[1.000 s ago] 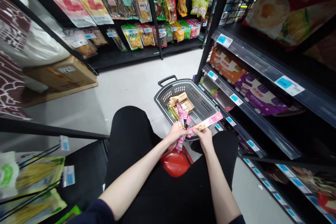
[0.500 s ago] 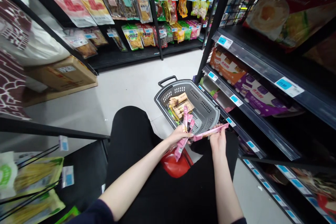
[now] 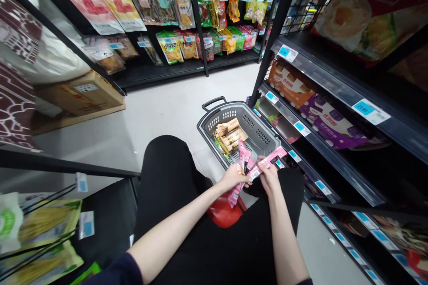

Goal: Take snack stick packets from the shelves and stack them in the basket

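Observation:
My left hand is closed around several slim pink packets, whose ends stick out above and below the fingers. Between the thumb and fingers of my right hand is another pink packet, slanting up to the right, its lower end against the left hand. Both hands are over the near rim of a grey shopping basket on the floor. Inside the basket lie tan packets and something green and yellow, partly covered. A shiny red object shows below the left hand, between my legs.
Dark shelves with bagged snacks stand ahead. At the right, close to the basket, is a shelf with orange and purple cartons. A cardboard box sits at the left; yellow-green bags hang at lower left.
My right hand has moved left and inward, bringing its pink packet nearer the left hand and turning its printed side up. The packets in my left hand have shifted slightly right.

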Motion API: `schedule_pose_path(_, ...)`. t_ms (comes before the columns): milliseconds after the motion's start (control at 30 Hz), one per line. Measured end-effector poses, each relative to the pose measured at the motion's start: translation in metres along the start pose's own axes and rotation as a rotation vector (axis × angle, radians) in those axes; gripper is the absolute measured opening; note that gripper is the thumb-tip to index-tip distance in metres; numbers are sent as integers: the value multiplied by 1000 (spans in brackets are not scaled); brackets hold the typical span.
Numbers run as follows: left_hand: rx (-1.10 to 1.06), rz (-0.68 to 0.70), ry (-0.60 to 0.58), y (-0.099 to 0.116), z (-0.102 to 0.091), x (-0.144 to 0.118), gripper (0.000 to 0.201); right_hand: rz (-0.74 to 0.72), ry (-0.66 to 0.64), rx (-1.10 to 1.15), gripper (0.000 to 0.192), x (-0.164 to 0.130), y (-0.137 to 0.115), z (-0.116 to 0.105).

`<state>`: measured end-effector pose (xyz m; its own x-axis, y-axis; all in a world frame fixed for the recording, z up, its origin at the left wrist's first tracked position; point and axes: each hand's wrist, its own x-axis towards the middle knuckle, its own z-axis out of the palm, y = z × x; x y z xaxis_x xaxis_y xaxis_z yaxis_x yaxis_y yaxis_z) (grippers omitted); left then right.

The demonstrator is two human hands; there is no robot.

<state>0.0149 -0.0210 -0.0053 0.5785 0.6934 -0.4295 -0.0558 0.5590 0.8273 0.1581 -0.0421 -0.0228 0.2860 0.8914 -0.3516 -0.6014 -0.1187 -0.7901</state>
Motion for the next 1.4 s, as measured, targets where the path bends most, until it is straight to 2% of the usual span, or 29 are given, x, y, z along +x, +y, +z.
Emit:
schedule_pose_path(67, 44, 84, 40, 4, -4, 2, 39, 79, -64, -119, 38, -2, 8, 4)
schedule_pose_path(133, 85, 140, 64, 6, -8, 2, 44, 88, -67, -148, 34, -2, 11, 5)
schedule_pose_path(233, 169, 128, 66, 8, -12, 1, 39, -12, 111, -94, 33, 3, 4, -2)
schedule_pose_path(300, 219, 105, 46, 9, -13, -1, 35, -122, 281, -28, 35, 10, -6, -14)
schedule_pose_path(367, 259, 100, 17, 9, -15, -2, 31, -235, 396, 16, 37, 16, -16, -29)
schedule_pose_path(433, 289, 112, -6, 8, -15, -3, 28, -309, 450, 34, 36, 20, -23, -42)
schedule_pose_path(567, 315, 127, -8, 6, -14, -3, 25, -335, 489, 2, 36, 18, -23, -51)
schedule_pose_path(667, 258, 100, -11, 5, -15, -2, 26, -321, 416, -32, 36, 14, -19, -49)
schedule_pose_path(800, 20, 24, -34, 3, -18, 1, 32, -326, 310, 40, 35, 11, -22, -47)
schedule_pose_path(933, -240, -78, 64, 2, -24, 7, 36, -345, 211, 128, 35, 8, -28, -45)
schedule_pose_path(1067, -364, -136, 139, -2, -31, 13, 26, -331, 65, 168, 35, 2, -32, -41)
schedule_pose_path(1167, -358, -97, 159, -2, -34, 14, 21, -339, -35, 147, 33, -2, -33, -37)
schedule_pose_path(1300, -255, 47, 224, 6, -35, 12, 27, -298, -82, 86, 48, -5, -34, -34)
schedule_pose_path(1333, -224, 85, 259, 10, -35, 10, 28, -258, -71, 51, 46, -6, -35, -35)
schedule_pose_path(1400, -133, 162, 347, 17, -36, 8, 25, -111, -63, -54, 28, -8, -38, -39)
